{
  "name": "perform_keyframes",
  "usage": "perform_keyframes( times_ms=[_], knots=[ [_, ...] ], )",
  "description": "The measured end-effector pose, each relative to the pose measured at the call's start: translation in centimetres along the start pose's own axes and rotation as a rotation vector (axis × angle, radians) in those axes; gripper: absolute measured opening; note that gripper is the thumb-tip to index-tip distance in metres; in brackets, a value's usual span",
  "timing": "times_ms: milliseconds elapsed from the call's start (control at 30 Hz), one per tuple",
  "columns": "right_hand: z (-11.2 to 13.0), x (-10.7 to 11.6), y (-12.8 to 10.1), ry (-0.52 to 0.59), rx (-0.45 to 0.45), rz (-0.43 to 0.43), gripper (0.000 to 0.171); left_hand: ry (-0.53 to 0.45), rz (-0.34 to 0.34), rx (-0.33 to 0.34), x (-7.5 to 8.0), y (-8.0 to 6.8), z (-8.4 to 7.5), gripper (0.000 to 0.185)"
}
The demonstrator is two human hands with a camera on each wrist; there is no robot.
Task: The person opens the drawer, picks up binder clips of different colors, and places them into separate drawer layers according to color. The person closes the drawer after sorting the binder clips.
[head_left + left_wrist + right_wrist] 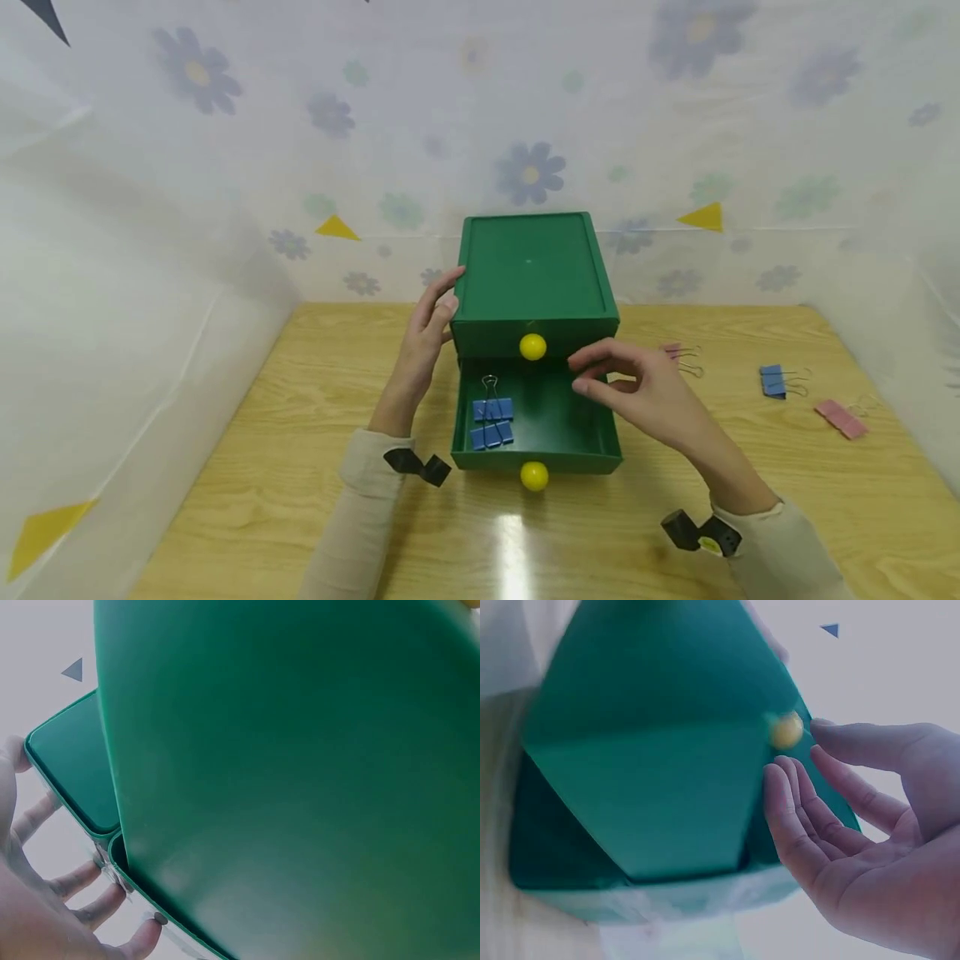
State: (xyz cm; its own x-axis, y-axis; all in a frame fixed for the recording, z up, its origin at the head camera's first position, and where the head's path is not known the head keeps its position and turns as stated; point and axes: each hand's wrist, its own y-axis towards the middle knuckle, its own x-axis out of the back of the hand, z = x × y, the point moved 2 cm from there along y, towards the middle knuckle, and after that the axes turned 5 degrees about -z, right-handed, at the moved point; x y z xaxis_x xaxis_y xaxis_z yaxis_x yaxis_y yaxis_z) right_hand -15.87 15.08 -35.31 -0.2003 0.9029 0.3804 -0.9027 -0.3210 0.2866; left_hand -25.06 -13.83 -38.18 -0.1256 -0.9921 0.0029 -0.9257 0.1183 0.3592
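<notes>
A green two-drawer cabinet [528, 267] stands on the table with its lower drawer [577, 421] pulled out. Two blue binder clips [492, 409] lie on the left side of that drawer. My left hand [422, 346] rests against the cabinet's left side, fingers extended along it; the left wrist view shows them touching the green side. Over the right part of the lower drawer hovers my right hand [637, 383], its fingers loosely bent. Nothing shows between that thumb and those fingers in the right wrist view. A yellow knob [533, 347] marks the upper drawer, which is closed.
To the right on the wooden table [300, 417] lie a pink binder clip [671, 352], a blue binder clip [772, 381] and another pink clip [842, 418]. A flower-printed white curtain [420, 150] encloses the back and sides.
</notes>
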Motion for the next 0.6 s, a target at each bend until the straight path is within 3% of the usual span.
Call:
perform_keyframes(
  times_ms=[600],
  knots=[
    [-1.4, 5.1, -1.4, -0.114, -0.035, -0.240, 0.024, 0.015, -0.006, 0.026, 0.1, -0.1, 0.1, 0.049]
  ],
)
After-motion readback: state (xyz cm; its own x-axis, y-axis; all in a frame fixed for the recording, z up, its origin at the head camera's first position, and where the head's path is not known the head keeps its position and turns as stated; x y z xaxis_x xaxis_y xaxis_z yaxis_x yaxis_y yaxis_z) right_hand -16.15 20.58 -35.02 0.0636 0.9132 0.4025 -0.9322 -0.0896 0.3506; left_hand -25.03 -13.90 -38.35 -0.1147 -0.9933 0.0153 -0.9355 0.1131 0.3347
